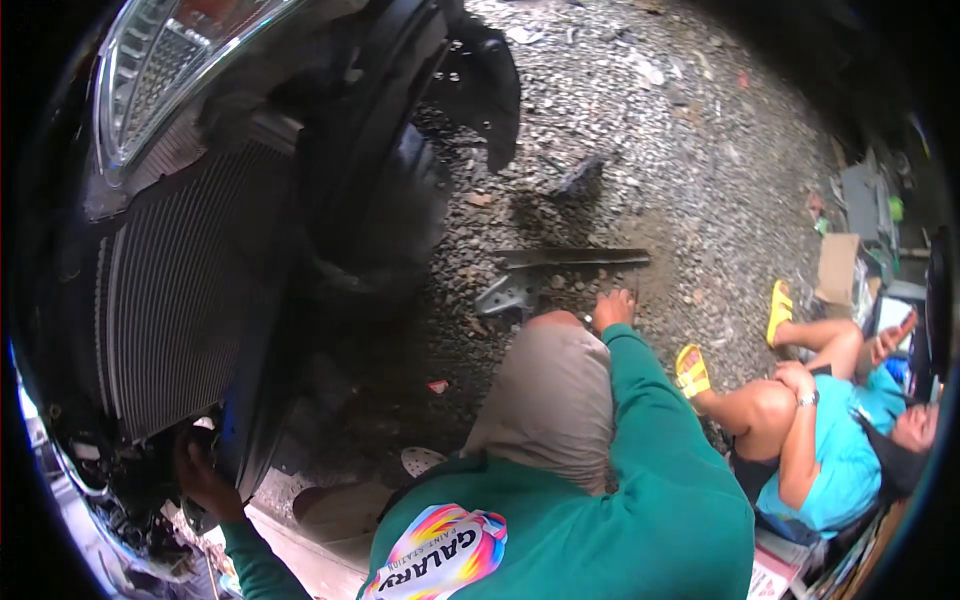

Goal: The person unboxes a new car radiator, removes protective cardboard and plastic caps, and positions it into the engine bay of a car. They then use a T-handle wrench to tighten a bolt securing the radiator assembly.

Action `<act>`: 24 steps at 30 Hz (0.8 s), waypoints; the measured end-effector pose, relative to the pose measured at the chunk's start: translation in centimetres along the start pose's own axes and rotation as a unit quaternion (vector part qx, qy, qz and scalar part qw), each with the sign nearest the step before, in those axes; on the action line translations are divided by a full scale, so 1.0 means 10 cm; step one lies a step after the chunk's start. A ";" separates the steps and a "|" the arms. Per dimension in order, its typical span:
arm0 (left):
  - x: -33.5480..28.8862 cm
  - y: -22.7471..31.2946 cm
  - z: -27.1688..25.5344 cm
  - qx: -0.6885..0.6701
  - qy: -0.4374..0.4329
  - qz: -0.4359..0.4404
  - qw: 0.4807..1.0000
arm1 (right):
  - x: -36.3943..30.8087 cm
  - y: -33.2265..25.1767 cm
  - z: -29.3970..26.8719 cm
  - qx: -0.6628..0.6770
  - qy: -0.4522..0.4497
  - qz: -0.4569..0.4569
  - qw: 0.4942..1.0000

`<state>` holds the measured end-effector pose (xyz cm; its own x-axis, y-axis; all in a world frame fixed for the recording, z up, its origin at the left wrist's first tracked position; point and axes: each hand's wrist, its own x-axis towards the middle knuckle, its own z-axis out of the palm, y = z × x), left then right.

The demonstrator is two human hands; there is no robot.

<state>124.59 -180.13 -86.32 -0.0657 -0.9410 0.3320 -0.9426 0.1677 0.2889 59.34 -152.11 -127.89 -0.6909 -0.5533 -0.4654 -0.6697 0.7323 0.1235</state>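
Observation:
At the lower left, my left hand (pixel 205 482) reaches into the shadow at the bottom corner of a car's radiator (pixel 180 300). Its fingers are lost in the dark, so their grip does not show. My right hand (pixel 612 309) is beside my bent knee, low over the gravel, its fingers curled together; whatever they may hold is too small to make out. Just ahead of that hand lie a long narrow metal bar (pixel 580 257) and a silvery metal bracket (pixel 508 294) with holes.
A headlight (pixel 165 75) and dark loose bodywork (pixel 480 90) overhang the gravel (pixel 640 130). A dark piece (pixel 580 178) lies farther off. On the right sits a person (pixel 825 450) in a blue shirt and yellow sandals, near a cardboard box (pixel 837 268) and clutter.

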 end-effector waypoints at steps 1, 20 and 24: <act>0.03 0.02 -0.01 0.030 -0.004 0.013 0.999 | 0.05 -0.08 0.02 0.004 0.001 -0.011 1.000; -0.12 0.52 -0.17 -0.007 0.106 -0.032 0.994 | -1.20 -0.39 -3.97 0.266 -0.012 -0.409 0.873; -0.24 0.42 -0.19 -0.065 0.139 0.021 0.988 | -2.36 -1.64 -4.61 0.258 -0.231 -0.592 0.727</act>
<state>121.46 -176.59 -84.23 0.0062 -0.8184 0.5746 -0.8895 0.2580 0.3771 74.04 -169.33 -78.46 0.5326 -0.8128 -0.2362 -0.4465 -0.0327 -0.8942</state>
